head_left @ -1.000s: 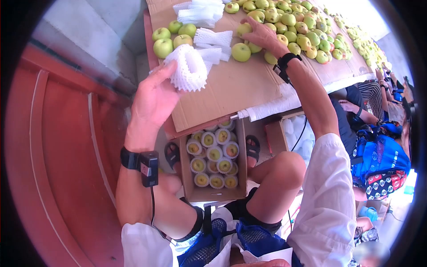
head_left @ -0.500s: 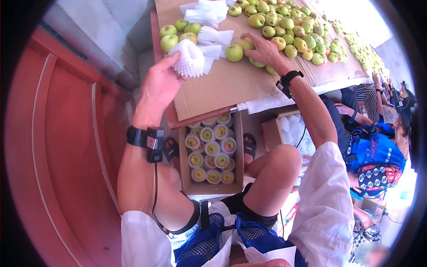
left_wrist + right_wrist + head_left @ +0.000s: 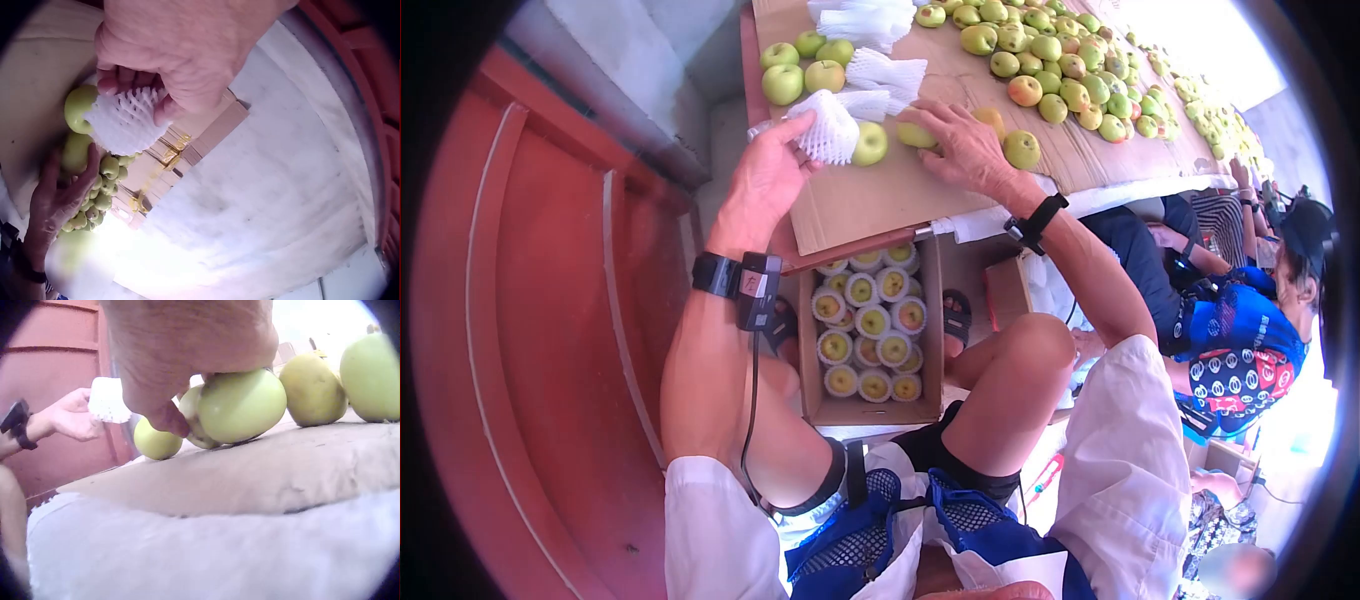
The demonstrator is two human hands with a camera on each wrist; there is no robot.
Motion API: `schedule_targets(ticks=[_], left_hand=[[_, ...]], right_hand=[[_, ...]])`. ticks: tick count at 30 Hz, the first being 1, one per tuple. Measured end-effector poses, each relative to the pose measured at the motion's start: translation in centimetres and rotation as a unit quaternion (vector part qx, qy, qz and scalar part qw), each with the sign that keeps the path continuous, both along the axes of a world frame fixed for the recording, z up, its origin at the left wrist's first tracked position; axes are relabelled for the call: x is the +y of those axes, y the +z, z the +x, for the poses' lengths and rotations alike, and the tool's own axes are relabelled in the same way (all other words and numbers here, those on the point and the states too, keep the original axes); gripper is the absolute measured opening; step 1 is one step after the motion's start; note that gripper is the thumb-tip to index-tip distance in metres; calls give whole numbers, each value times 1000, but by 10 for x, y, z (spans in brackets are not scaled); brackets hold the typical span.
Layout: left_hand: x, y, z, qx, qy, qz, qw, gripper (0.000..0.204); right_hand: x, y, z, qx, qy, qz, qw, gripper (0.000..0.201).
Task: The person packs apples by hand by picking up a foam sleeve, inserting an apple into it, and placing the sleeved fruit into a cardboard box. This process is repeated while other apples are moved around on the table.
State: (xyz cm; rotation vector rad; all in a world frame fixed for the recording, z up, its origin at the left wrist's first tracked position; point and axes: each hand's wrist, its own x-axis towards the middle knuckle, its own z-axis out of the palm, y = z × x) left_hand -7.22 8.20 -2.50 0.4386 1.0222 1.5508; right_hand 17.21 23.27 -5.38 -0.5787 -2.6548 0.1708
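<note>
My left hand (image 3: 772,172) pinches a white foam fruit net (image 3: 828,130) between thumb and fingers, over the left part of the cardboard. Right beside the net sits a green apple (image 3: 868,143), which overlaps it in the left wrist view. My right hand (image 3: 965,150) lies over another green apple (image 3: 915,134), thumb on one side and fingers on the other, as the left wrist view shows. Seen from the right wrist, a pale green apple (image 3: 242,406) is under the palm. Another apple (image 3: 1021,149) stands just right of that hand.
Several apples (image 3: 782,84) and stacked foam nets (image 3: 885,78) lie at the table's left. A large apple pile (image 3: 1060,70) spreads at the back right. Below, between the knees, stands a carton (image 3: 810,395) of netted apples. Another person (image 3: 1240,330) sits at the right.
My right hand has come left from the pile toward the foam net, with an apple under its fingers. Another apple now sits against the net. The left hand has shifted slightly, still holding the net.
</note>
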Motion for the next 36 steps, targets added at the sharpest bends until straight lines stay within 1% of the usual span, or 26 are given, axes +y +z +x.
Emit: schedule_targets(ticks=[3,6,9,12,15,18,21,24,27,30,33,36], left_hand=[[7,-16,0,5,7,-59,998,36],[14,-42,-5,-23,-15,-19,999,35],[12,-43,0,-22,-28,-15,999,34],[9,-31,7,-9,-51,-12,999,34],[10,-34,10,-2,-38,-24,999,33],[15,-40,4,-3,-53,-10,999,32],[16,-40,2,-22,-27,-24,999,32],[19,-38,-10,-45,-7,-27,999,31],[11,-32,-10,-25,3,-30,999,30],[11,-36,-12,-34,2,-42,999,30],[12,-33,-8,-33,2,-43,999,30],[13,-31,-7,-47,8,-42,998,31]], right_hand=[[-10,8,4,-24,14,16,999,62],[-11,5,6,11,14,1,1000,64],[-14,22,7,-20,-35,-154,987,62],[1,12,11,100,-14,-248,964,59],[8,2,12,146,-12,-250,957,55],[13,-2,14,114,-25,-238,964,49],[6,4,14,115,-68,-246,960,44],[14,2,15,129,-45,-284,949,42],[13,0,15,101,-38,-255,961,40],[14,-1,18,137,-30,-279,950,38],[15,2,19,132,-38,-263,955,37],[15,9,23,141,-31,-273,951,35]])
